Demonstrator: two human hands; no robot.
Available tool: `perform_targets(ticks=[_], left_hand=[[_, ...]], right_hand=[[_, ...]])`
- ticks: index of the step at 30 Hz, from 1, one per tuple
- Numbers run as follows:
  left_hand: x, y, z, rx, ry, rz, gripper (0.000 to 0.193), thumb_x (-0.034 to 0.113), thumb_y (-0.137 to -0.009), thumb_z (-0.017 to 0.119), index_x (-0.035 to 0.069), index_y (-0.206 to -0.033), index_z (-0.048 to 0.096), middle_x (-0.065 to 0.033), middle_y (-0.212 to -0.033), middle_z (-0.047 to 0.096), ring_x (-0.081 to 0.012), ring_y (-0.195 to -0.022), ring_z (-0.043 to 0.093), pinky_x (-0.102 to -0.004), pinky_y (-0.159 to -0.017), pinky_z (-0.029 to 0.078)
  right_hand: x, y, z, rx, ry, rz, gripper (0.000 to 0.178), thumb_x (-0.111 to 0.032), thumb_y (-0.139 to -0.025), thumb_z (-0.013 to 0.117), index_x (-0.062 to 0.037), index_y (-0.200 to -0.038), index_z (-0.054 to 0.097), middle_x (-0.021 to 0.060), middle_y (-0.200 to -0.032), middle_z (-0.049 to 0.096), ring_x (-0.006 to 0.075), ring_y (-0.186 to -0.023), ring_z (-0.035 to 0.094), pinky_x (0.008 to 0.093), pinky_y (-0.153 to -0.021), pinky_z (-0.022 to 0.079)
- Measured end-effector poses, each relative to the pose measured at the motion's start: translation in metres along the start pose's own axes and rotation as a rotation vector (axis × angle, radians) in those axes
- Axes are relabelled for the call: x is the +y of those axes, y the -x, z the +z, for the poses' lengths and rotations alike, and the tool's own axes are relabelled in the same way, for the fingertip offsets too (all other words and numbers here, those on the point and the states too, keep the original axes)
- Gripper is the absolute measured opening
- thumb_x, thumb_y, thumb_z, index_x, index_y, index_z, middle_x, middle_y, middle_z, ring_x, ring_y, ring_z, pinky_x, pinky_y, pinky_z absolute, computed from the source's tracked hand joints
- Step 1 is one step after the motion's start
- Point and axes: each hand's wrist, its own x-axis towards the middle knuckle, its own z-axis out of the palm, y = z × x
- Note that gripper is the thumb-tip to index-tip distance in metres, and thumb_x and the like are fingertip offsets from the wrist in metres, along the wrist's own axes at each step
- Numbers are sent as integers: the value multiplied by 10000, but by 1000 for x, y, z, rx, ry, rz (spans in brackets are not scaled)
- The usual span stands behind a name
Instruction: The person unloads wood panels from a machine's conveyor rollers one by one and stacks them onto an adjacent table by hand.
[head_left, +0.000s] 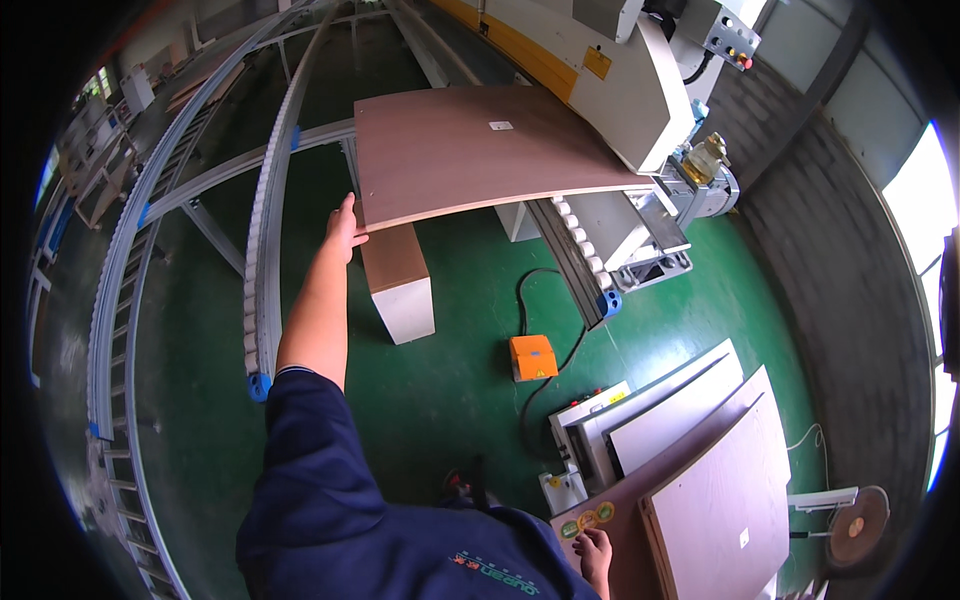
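A large brown wooden board lies across the roller rails and reaches under the machine's pale head, with a small white label on top. My left hand grips its near left corner, arm stretched far forward. At the lower right, my right hand hangs low with fingers loosely bent and nothing visible in them. It is close to a brown panel with round stickers; whether it touches that panel I cannot tell. Beside it lean more wooden boards, the front one with a small white label.
Roller rails run along the left, and a shorter roller rail ends near the machine. An orange foot pedal with a black cable lies on the green floor. A white box-shaped block stands under the board; a round fan is at right.
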Motion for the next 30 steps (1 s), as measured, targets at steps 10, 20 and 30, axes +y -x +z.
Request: perform_targets(ticks=[10,20,30], left_hand=[[-40,-45,1,-178,175,-81,566,430,-857,552,19,-1242,495,-132,-1207,554,-280,-1057,548,-437,-883,451],[-65,63,4,-149,130,-224,607,471,-892,509,41,-1312,427,-108,-1301,491,-278,-1178,476,-496,-935,409],[-89,191,-11,-269,36,-155,647,480,-923,454,59,-1395,319,-104,-1400,388,-246,-1268,389,-424,-1027,328]], right_hand=[[-109,8,31,-184,-255,-69,233,-107,-868,546,25,-1059,557,117,-902,627,194,-792,619,290,-730,506],[-227,-61,76,-379,-505,-113,267,-150,-892,530,-5,-1116,532,113,-911,634,205,-770,629,318,-715,521],[-276,-134,131,-398,-1083,-13,398,-222,-868,547,-23,-1183,405,175,-1215,476,344,-1067,510,450,-956,413]])
